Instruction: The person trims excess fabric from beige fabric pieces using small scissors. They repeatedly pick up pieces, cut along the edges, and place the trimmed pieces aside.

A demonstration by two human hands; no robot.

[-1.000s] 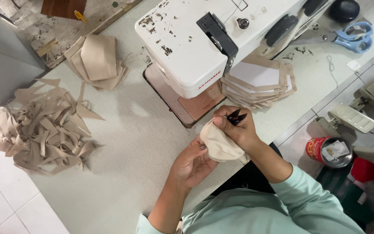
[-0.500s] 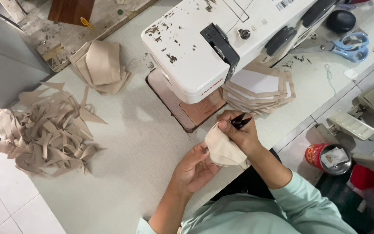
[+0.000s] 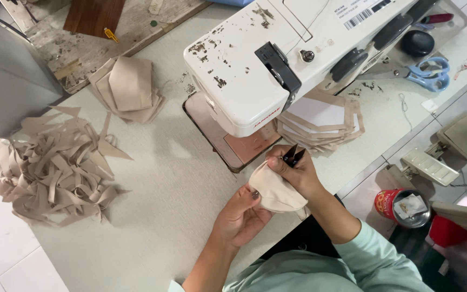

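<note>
My left hand (image 3: 240,216) grips the lower left side of a small beige fabric piece (image 3: 274,190), held just above the table's front edge. My right hand (image 3: 297,172) pinches a small black snipping tool (image 3: 292,156) at the top of that piece, its tips pointing up toward the white sewing machine (image 3: 277,59). Both hands are close together, right in front of the machine's base plate (image 3: 228,141).
A stack of beige cut pieces (image 3: 325,120) lies under the machine's arm, another stack (image 3: 128,89) at the far left. A heap of beige strips (image 3: 55,165) fills the table's left end. Blue scissors (image 3: 425,73) lie at right. A red tin (image 3: 401,207) stands on the floor.
The view has shifted slightly; my hands keep the fabric piece and snipping tool in the same hold, with only small adjustments.
</note>
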